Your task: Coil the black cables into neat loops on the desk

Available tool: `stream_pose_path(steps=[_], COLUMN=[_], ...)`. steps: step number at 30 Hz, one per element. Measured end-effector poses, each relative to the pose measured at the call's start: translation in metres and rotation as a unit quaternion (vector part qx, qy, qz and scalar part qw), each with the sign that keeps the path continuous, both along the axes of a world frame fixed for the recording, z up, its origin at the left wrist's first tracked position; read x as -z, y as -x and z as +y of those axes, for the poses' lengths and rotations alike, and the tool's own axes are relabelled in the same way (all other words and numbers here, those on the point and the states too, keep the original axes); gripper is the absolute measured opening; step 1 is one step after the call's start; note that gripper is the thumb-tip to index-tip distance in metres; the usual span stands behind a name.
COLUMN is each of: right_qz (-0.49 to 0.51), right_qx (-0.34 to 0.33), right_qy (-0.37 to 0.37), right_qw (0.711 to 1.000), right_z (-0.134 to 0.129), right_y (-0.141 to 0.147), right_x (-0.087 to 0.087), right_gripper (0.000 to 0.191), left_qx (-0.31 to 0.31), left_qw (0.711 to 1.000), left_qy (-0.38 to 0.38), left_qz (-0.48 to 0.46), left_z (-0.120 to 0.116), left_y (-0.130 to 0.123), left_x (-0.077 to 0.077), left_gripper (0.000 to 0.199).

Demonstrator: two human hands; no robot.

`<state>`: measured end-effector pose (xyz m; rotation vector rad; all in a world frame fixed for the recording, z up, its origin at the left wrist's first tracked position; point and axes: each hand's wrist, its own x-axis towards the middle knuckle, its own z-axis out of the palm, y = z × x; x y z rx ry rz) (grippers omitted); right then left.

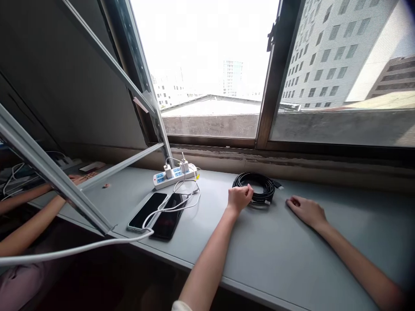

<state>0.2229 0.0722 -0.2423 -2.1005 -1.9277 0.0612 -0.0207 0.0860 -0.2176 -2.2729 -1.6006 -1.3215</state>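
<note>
The coiled black cable [269, 189] lies flat on the tabletop [259, 255], below the window [207, 65], positioned between the two hands. The left hand [240, 197] overlaps the coil's near-left edge, forearm angled forward, fingers curled tightly into a fist with nothing visible inside; contact with the coil cannot be determined. The right hand [308, 211] rests right of the coil and apart from it, forearm slanting inward, fingers loosely curled and empty.
</note>
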Motion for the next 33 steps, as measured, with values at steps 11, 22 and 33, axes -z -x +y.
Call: stream_pose_path(steps=[11,22,33], right_qz=[-0.006,0.012,0.022], right_qx=[-0.01,-0.017,-0.033], right_qy=[0.004,0.007,0.002], right_qw=[1.0,1.0,0.999], right_z=[-0.006,-0.006,-0.008], right_y=[0.007,0.01,0.005], right_x=[-0.008,-0.013,-0.012], right_gripper=[0.022,0.023,0.024], left_qx=[-0.026,0.115,-0.021], left_qw=[1.0,0.978,0.958], left_qy=[-0.007,0.038,0.11], left_qz=[-0.01,0.17,0.265], left_z=[-0.007,-0.008,-0.015], left_y=[0.005,0.002,-0.026], left_x=[-0.009,-0.012,-0.017], left_gripper=[0.021,0.026,0.039])
